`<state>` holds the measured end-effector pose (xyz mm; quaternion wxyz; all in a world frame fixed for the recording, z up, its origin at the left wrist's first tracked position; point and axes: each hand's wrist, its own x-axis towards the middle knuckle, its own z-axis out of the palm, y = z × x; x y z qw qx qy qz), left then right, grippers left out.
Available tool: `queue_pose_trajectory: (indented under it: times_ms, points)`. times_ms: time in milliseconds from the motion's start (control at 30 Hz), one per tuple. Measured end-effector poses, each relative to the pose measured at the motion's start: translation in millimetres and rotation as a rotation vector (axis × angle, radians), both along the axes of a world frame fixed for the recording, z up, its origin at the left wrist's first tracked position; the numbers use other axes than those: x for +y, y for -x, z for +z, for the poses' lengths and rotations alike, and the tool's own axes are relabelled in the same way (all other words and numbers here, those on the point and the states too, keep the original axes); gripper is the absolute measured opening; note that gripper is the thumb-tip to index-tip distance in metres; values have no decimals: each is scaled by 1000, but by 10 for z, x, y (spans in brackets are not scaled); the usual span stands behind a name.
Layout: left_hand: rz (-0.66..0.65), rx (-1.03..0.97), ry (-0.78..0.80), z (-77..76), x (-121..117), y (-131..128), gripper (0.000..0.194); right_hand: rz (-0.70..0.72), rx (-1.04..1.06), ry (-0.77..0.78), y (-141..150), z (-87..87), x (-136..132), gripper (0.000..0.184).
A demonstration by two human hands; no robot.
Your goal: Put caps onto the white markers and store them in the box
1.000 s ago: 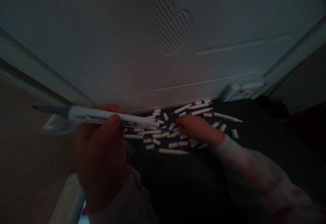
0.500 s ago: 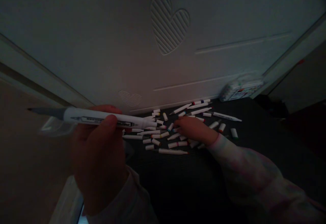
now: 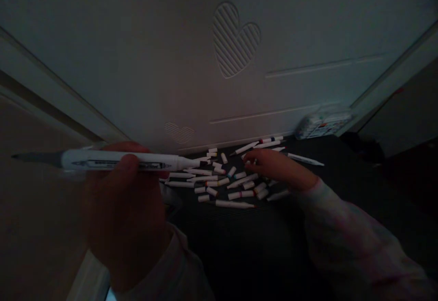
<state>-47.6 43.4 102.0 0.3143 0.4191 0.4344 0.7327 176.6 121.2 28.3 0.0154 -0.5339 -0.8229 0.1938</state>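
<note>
My left hand [image 3: 128, 205] is closed around a white marker [image 3: 153, 160], held level above the surface at the left. The marker is uncapped, its grey end with a dark tip pointing left and a narrower tip pointing right. Over the right part of a pile of loose markers, my right hand [image 3: 273, 166] reaches in with its fingers curled down. What lies between those fingertips is too dark and small to name. Loose caps [image 3: 232, 172] and an uncapped marker [image 3: 242, 181] lie just left of it. Another marker [image 3: 235, 204] rests at the pile's near edge.
The pile lies on a dark ridged surface [image 3: 246, 246] against a white panel with carved hearts [image 3: 236, 41]. A clear plastic case [image 3: 323, 123] stands at the back right. A marker [image 3: 304, 159] lies beyond my right hand.
My left hand has shifted left with the marker. My right hand has moved right and slightly up, uncovering caps and markers it covered before. The camera view has tilted slightly.
</note>
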Motion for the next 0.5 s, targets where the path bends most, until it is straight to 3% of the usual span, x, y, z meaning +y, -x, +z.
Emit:
queue_pose_trajectory:
  times_ms: [133, 367, 500]
  points:
    - [-55, -61, -135, 42, -3, -104, 4, -106, 52, -17, -228, 149, 31, 28]
    - [-120, -50, -2, 29, 22, -251, 12, -268, 85, -53, -557, 321, -6, 30]
    - [-261, 22, 91, -82, 74, -417, 3, -299, 33, -46, -626, 301, 38, 30]
